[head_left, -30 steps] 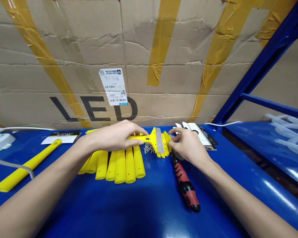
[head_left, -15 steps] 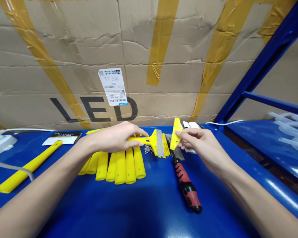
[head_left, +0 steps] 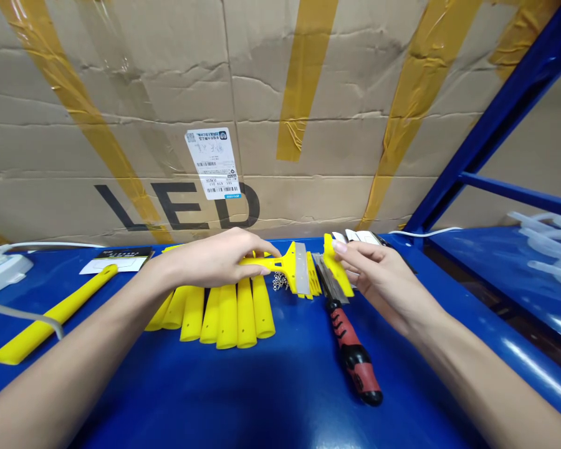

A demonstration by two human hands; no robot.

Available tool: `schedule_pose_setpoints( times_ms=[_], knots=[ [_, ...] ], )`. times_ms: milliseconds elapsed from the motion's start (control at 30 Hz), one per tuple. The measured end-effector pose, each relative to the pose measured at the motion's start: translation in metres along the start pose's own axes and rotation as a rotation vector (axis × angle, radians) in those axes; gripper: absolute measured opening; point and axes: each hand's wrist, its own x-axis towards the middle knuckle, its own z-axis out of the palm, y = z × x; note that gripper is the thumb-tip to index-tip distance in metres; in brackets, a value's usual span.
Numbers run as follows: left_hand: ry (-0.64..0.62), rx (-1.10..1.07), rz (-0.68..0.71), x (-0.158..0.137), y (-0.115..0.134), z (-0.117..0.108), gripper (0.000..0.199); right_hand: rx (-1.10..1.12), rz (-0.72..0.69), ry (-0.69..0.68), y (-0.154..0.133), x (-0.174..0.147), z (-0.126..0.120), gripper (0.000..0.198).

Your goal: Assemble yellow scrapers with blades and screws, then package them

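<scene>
My left hand (head_left: 231, 255) is closed round the neck of a yellow scraper head (head_left: 287, 264), with a flat metal blade (head_left: 302, 268) lying along its right end. Between the fingers and thumb of my right hand (head_left: 374, 268) is a yellow plastic blade cover (head_left: 337, 268), tilted, a little right of the blade and apart from it. Below it lies a screwdriver with a red and black handle (head_left: 354, 355). Several yellow tube handles (head_left: 227, 318) lie in a row under my left hand. Small metal screws (head_left: 279, 282) are heaped beside the scraper head.
More yellow covers (head_left: 313, 274) and loose metal blades (head_left: 331, 280) lie between the hands. A long yellow handle (head_left: 56, 315), a printed card (head_left: 116, 260) and a white power strip (head_left: 2, 268) are at left. A cardboard box (head_left: 262, 93) stands behind; a blue frame post (head_left: 490, 112) rises right.
My right hand has turned the yellow blade cover, so its lower end now points down to the right. My left hand and the scraper head have stayed nearly still.
</scene>
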Motion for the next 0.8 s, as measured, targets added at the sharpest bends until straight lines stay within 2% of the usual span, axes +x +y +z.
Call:
schedule_pose_setpoints(
  times_ms=[67, 200, 400, 500, 633, 800],
  knots=[
    [0.0, -0.008, 0.005, 0.0, 0.0, 0.0, 0.041, 0.015, 0.047, -0.007, 0.0, 0.001, 0.0, 0.035],
    [0.016, -0.018, 0.026, 0.0, 0.0, 0.001, 0.041, 0.068, 0.13, 0.035, -0.001, 0.002, 0.003, 0.063],
    [0.04, -0.056, 0.073, 0.0, 0.001, 0.001, 0.041, 0.082, 0.124, 0.021, 0.005, -0.001, 0.013, 0.074],
    [0.049, -0.075, 0.129, -0.001, 0.003, 0.001, 0.039, 0.033, 0.099, 0.01, 0.008, -0.002, 0.017, 0.072],
    [0.046, -0.061, 0.165, 0.0, 0.009, 0.0, 0.034, 0.006, 0.136, -0.017, 0.008, -0.004, 0.019, 0.071],
    [0.07, -0.019, 0.165, 0.002, 0.013, 0.004, 0.034, 0.046, 0.197, -0.135, 0.009, -0.004, 0.019, 0.052]
  ],
)
